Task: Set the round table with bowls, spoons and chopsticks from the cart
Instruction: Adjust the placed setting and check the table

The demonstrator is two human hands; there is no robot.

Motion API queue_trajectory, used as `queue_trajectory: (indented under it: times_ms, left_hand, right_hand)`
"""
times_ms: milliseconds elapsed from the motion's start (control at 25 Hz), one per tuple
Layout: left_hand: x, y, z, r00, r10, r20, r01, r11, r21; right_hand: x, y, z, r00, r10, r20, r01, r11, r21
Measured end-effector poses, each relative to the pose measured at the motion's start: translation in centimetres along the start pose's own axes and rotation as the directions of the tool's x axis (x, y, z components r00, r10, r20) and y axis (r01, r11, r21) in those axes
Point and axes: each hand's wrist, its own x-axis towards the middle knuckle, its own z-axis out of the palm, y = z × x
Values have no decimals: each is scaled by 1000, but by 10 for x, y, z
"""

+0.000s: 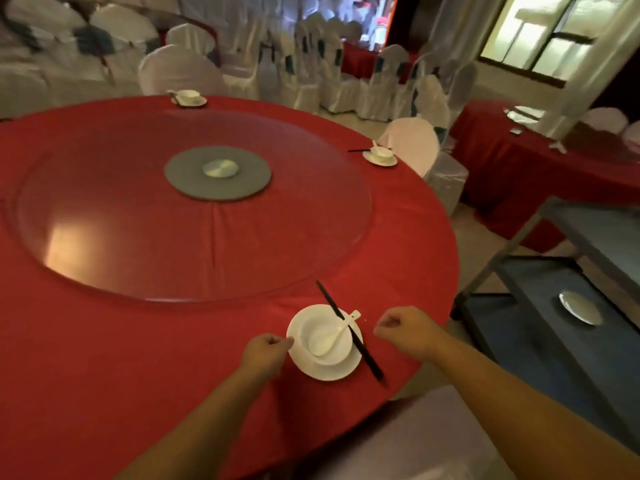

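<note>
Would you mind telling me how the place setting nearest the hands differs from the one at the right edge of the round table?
The nearest setting has its chopsticks lying across the saucer rim; the right-edge setting has its chopsticks beside it on the cloth, to its left. The left hand touches the nearest setting's saucer; no hand is near the right-edge one. A covered chair stands behind the right-edge setting. Both have a white saucer, bowl and spoon.

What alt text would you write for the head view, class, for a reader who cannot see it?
Two hands, left and right, flank a white bowl on a saucer, holding a spoon, with black chopsticks across its rim, on a red round table. Two more settings sit farther round; a cart stands right.
</note>
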Motion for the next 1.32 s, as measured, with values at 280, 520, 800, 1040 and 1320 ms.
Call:
queue_trajectory:
  times_ms: [280, 520, 800, 1040, 1320]
  left_hand:
    - [19, -21, 30, 990, -108, -88, 92, 981, -170]
    - [20, -35, 51, 984, -72, -163, 28, 967, -254]
    - [15, -46, 67, 962, -100, -255, -25, 895, -445]
    - [12, -48, 68, 944, -91, -318, -58, 901, -431]
    - [3, -59, 72, 937, -116, -330, -46, 895, -445]
  right_hand:
    - [81, 42, 25, 974, 27, 225, -44, 996, 74]
    - [112, 62, 51, 929, 84, 361, -166, 965, 205]
    - [120, 72, 66, 922, -7, 387, -150, 916, 373]
    - [123, 72, 74, 932, -21, 362, -150, 886, 439]
    - [118, 77, 80, 911, -61, 408, -152, 870, 469]
